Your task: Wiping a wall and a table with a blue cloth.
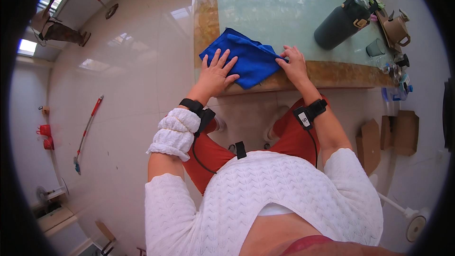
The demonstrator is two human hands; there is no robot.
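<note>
A blue cloth [249,58], partly folded, lies at the near left corner of a table [320,73] with a brown border and a glossy pale green top. My left hand [217,74] rests palm down on the cloth's left part, its fingers spread. At the cloth's right corner, my right hand [294,64] pinches the edge between thumb and fingers. The cloth's near tip reaches over the table's front border.
A dark bottle [336,25] with a handle stands right of the cloth. Farther right are a grey glass [375,48], a clear glass [384,63] and a beige kettle [396,30]. Open cardboard boxes [405,133] sit on the floor at right; a red-handled mop [86,128] lies at left.
</note>
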